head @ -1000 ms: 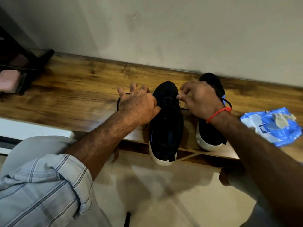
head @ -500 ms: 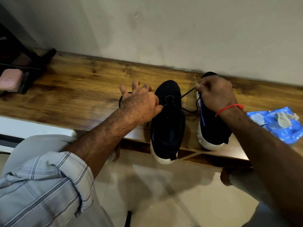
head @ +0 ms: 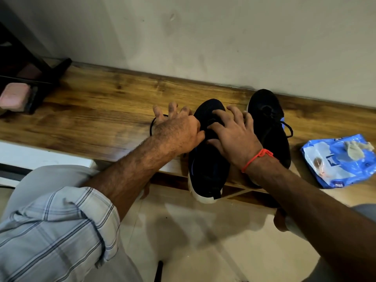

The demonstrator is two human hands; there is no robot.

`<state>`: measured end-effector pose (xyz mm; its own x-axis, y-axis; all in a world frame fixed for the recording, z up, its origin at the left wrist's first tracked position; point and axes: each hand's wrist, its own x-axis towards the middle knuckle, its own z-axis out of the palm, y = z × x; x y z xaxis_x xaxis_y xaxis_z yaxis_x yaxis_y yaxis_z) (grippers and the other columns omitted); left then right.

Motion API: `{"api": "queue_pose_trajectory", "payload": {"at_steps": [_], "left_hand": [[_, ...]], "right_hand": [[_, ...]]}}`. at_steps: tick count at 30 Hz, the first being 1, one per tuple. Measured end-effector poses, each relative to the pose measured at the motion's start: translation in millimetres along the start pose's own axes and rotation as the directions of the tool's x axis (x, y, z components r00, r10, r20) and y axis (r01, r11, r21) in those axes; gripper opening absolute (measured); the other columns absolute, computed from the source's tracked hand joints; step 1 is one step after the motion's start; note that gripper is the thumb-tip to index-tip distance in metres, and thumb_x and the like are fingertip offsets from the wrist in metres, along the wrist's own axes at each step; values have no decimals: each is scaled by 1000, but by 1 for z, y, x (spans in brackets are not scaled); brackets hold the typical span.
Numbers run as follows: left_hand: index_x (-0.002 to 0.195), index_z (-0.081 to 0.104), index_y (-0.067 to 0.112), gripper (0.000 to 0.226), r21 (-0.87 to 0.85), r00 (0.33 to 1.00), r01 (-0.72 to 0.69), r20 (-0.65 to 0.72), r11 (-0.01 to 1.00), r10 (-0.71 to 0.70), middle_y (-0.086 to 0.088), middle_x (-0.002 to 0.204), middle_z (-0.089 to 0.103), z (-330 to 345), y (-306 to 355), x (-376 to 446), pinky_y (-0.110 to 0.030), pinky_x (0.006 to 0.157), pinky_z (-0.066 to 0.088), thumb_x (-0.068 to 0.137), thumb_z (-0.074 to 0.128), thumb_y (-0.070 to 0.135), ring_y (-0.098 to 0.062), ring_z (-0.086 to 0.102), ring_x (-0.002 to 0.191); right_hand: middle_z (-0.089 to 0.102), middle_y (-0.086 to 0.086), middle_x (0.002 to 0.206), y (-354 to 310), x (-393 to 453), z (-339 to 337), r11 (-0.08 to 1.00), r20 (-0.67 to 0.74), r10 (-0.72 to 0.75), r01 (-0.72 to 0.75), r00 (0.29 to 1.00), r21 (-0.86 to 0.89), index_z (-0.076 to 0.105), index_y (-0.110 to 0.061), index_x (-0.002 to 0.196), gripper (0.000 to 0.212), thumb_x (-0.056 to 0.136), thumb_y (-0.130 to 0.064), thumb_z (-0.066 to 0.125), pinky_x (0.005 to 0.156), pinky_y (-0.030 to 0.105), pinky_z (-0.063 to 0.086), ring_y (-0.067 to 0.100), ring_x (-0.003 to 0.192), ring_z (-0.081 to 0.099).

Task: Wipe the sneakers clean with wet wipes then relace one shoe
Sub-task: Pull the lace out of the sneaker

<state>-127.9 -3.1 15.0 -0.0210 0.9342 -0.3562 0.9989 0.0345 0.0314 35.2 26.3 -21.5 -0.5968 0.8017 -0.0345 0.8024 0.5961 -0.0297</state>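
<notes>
The wiping seems finished: a used wipe (head: 355, 150) lies on the wet wipes pack (head: 341, 162). Relacing is under way, I judge; the left hand (head: 177, 132) pinches the lace (head: 151, 125) beside the near sneaker (head: 205, 171), while the right hand (head: 234, 135) rests on it with fingers spread.

Home interior: wooden ledge (head: 97, 110) along plaster wall (head: 203, 37), tiled floor (head: 203, 241).

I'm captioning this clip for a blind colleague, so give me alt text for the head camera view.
Both hands work at the laces of a black sneaker on a wooden bench: the left hand at its side, the right hand spread over its top. A second black sneaker stands beside it, with a blue wet wipes pack further right.
</notes>
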Motion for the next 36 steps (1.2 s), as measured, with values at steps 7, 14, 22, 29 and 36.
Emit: {"api": "queue_pose_trajectory", "payload": {"at_steps": [7,14,22,29,36], "left_hand": [[112,70,36,37,22,1000,-6,9,1000,6,2,150,41,2,2,3,-72,109,15,99,43,57,-33,18,145],[107,72,35,35,4,1000,-7,17,1000,7,3,148,42,1,-1,3,-74,109,14,97,47,58,-32,17,145],[105,72,36,35,-23,1000,-23,-12,999,23,3,144,47,-3,-1,4,-75,109,14,98,45,58,-31,21,143],[104,71,31,38,18,996,65,53,998,-66,-3,145,45,-3,-5,4,-75,109,13,98,46,58,-36,19,144],[112,69,33,32,-24,999,37,25,999,-36,1,147,44,-6,2,1,-75,108,13,96,51,54,-35,19,145]], "right_hand": [[63,3,124,3,2,4,998,-91,-38,33,995,-50,72,-16,103,25,87,-35,70,102,62,32,34,132,44],[54,-4,128,11,4,-14,993,-110,56,-44,992,112,67,-23,106,22,94,-39,56,106,54,29,29,127,38],[55,7,110,45,12,-22,812,-203,376,-216,904,543,69,-9,95,21,92,-28,63,93,51,46,33,106,53],[54,-5,109,53,7,-35,840,92,86,-122,992,528,63,-28,87,13,99,-29,57,100,45,31,25,116,38],[49,1,90,53,2,-38,465,17,1,-15,1000,885,61,-19,74,27,97,-28,50,86,16,35,6,86,49]]}}
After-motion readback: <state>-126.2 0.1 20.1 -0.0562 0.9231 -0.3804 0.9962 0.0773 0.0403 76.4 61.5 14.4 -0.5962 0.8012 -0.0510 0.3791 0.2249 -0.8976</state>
